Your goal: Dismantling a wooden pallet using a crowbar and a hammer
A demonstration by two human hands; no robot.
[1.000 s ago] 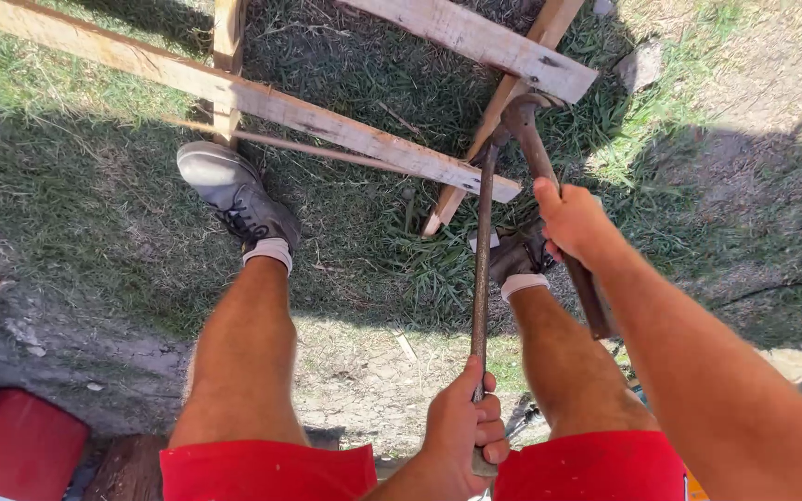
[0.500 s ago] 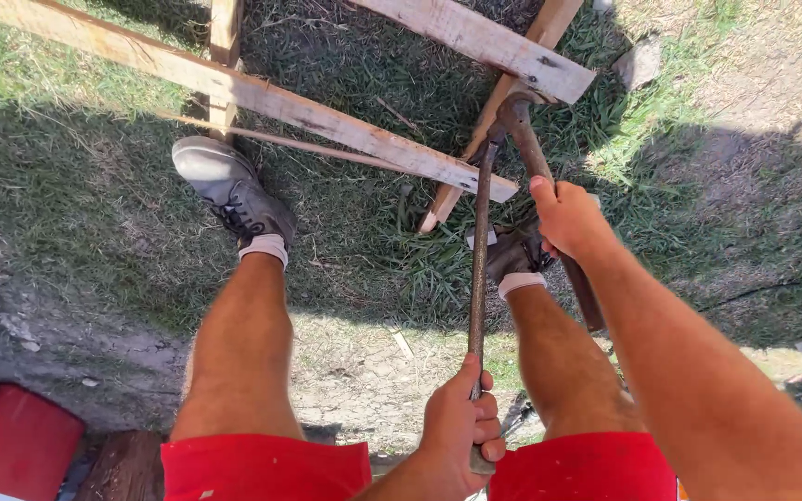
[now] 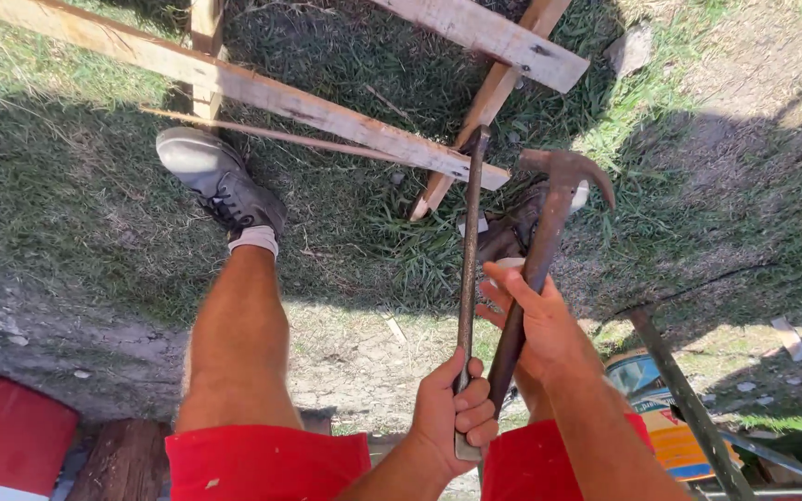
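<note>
My left hand (image 3: 452,408) is shut around the low end of a long rusty metal bar (image 3: 471,241). The bar's tip rests at the edge of a weathered wooden plank (image 3: 327,111) lying on the grass. My right hand (image 3: 536,320) grips the handle of a claw hammer, whose rusty head (image 3: 568,172) hangs just right of the bar and clear of the wood. A second plank (image 3: 494,37) and a slanted one (image 3: 485,102) cross behind it. Both hands sit close together between my bare legs.
My left shoe (image 3: 215,181) stands on the grass by the plank; the right shoe (image 3: 512,232) is partly hidden behind the tools. A red object (image 3: 2,436) lies lower left, a painted tin (image 3: 661,417) and a metal rod (image 3: 689,399) lower right.
My right hand has drawn the hammer back towards my body; its head has left the slanted plank and now sits lower and further right. The bar has stayed at the plank.
</note>
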